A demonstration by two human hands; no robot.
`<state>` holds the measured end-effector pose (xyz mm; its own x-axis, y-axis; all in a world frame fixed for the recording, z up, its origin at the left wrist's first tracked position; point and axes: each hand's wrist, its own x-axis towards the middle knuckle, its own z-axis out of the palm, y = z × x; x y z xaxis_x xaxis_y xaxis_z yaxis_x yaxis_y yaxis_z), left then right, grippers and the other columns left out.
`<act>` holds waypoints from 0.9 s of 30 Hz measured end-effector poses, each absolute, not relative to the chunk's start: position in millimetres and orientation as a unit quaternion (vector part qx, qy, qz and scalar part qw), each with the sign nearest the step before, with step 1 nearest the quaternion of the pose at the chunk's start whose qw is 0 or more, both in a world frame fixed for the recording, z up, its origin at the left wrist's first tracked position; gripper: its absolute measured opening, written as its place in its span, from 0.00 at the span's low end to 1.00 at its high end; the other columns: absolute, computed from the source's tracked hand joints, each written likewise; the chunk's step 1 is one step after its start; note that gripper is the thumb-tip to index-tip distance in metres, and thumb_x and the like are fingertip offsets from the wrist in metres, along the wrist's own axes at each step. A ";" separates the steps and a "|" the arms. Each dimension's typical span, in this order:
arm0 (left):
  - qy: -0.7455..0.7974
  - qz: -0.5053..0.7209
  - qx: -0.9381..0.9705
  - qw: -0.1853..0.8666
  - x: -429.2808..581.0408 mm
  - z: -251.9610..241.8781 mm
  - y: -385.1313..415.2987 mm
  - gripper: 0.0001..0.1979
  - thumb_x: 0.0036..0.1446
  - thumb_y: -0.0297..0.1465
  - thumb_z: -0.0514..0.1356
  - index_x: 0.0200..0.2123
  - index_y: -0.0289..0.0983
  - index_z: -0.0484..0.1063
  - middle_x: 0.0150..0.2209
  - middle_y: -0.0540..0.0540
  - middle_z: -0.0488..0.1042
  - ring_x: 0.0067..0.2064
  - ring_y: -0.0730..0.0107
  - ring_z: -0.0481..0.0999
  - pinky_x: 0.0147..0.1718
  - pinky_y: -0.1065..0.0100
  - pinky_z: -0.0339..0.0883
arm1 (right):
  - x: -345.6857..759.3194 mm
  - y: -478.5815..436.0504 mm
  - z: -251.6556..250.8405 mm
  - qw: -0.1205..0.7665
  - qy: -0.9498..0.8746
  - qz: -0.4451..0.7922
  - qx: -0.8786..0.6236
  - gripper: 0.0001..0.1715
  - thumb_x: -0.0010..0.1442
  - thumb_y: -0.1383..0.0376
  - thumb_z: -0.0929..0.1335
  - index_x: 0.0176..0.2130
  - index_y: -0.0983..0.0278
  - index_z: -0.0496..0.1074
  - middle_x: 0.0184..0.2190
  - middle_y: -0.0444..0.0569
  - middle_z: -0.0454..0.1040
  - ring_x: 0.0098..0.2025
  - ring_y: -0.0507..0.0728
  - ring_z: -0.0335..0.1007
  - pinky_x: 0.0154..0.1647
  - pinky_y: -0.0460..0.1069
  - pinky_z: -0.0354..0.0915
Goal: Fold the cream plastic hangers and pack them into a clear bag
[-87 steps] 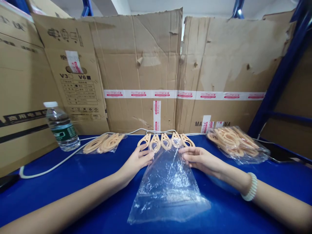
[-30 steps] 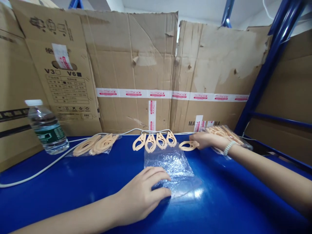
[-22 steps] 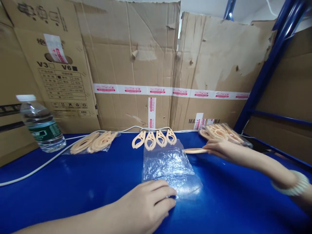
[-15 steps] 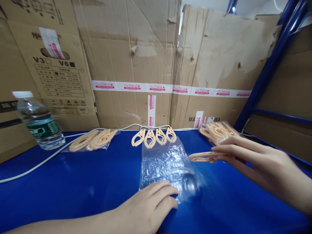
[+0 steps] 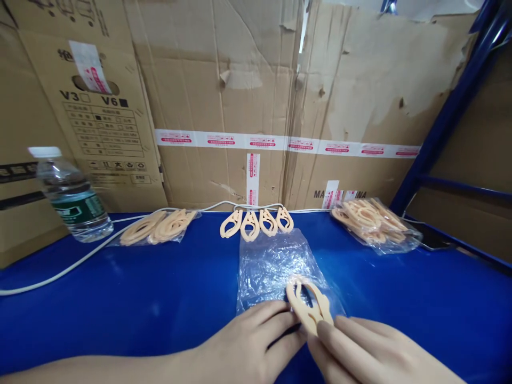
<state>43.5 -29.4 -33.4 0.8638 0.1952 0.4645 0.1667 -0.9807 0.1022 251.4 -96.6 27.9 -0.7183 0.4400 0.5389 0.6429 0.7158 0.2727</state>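
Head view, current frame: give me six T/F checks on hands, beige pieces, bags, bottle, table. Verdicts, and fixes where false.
1. The right hand holds a beige piece. True.
2. The row of pieces has six in it. False: it has four.
3. The bottle has a white cap. True.
4. The left hand is on the bottle. False: it is by the near end of the clear bag.
5. The left filled bag is nearer the bottle than the right filled bag is. True.
6. The table is green. False: it is blue.
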 end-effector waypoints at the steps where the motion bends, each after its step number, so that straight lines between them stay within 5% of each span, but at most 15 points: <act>1: 0.094 0.244 0.965 0.028 43.3 -33.4 -29.5 0.21 0.69 0.34 0.50 0.62 0.34 0.61 0.56 0.36 0.72 0.59 0.53 0.68 0.60 0.58 0.63 | 249.7 -93.6 25.9 0.197 -0.903 -0.241 -0.296 0.15 0.62 0.75 0.63 0.35 0.61 0.76 0.26 0.51 0.78 0.24 0.58 0.71 0.19 0.51 0.66; 9: 0.093 0.241 0.966 0.019 43.1 -38.5 -27.7 0.22 0.68 0.36 0.51 0.62 0.35 0.61 0.52 0.36 0.75 0.54 0.52 0.72 0.54 0.58 0.67 | 239.7 -49.0 7.9 0.109 -0.872 -0.366 -0.305 0.08 0.54 0.73 0.70 0.24 0.66 0.75 0.23 0.53 0.72 0.28 0.60 0.66 0.23 0.52 0.62; 15: 0.081 0.248 0.965 0.016 41.5 -41.8 -26.6 0.21 0.67 0.33 0.53 0.61 0.34 0.62 0.54 0.37 0.73 0.56 0.52 0.70 0.56 0.57 0.65 | 237.0 -29.2 16.3 0.066 -0.874 -0.376 -0.299 0.13 0.57 0.69 0.71 0.22 0.64 0.74 0.30 0.55 0.73 0.38 0.62 0.65 0.31 0.53 0.59; 21: 0.091 0.210 0.973 0.014 37.3 -29.7 -31.3 0.21 0.67 0.35 0.52 0.61 0.35 0.61 0.58 0.37 0.70 0.59 0.52 0.67 0.57 0.56 0.64 | 245.8 -26.2 17.8 0.066 -0.889 -0.372 -0.259 0.15 0.60 0.74 0.67 0.24 0.65 0.74 0.31 0.53 0.71 0.37 0.60 0.63 0.30 0.53 0.57; 27: 0.078 0.182 0.980 -0.017 33.8 -22.2 -32.4 0.20 0.69 0.34 0.49 0.61 0.33 0.62 0.61 0.38 0.68 0.60 0.52 0.68 0.55 0.57 0.67 | 269.3 -14.4 52.3 0.179 -0.936 -0.137 -0.271 0.14 0.67 0.67 0.64 0.31 0.66 0.74 0.36 0.53 0.70 0.39 0.56 0.66 0.38 0.50 0.65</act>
